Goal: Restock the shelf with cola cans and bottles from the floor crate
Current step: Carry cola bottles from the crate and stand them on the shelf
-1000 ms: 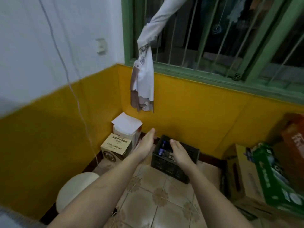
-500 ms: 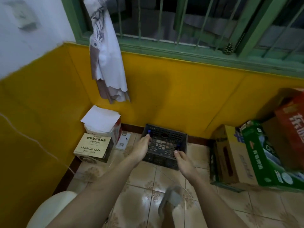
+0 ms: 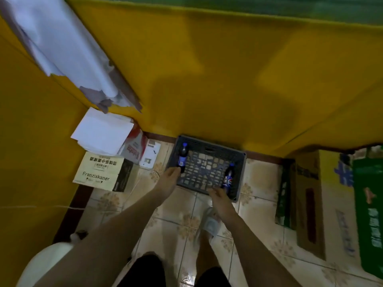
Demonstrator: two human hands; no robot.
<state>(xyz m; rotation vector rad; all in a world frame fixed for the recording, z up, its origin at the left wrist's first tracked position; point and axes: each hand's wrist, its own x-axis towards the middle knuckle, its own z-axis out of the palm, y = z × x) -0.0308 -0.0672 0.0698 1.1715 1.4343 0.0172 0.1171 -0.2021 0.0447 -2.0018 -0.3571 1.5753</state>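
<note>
Both hands reach into the dark crate (image 3: 209, 150) on the floor by the far wall, the left hand (image 3: 169, 179) at the base of the left bottle (image 3: 182, 157), the right hand (image 3: 219, 198) at the right bottle (image 3: 229, 179), grip unclear on either; best to close firmly around each body and lift straight up.

Yellow wall (image 3: 228, 69) meets patterned tile floor (image 3: 172, 230); cardboard boxes (image 3: 308, 204) stand right.

Both my arms reach forward and down, bare forearms nearly straight, converging slightly. My left hand (image 3: 169, 179) is out ahead, back of the hand up, fingers bent downward at the tips; what they close on I cannot tell. My right hand (image 3: 219, 200) sits lower and nearer, knuckles up, fingers curled forward. One foot in a sandal (image 3: 209, 221) shows below the right wrist.
</note>
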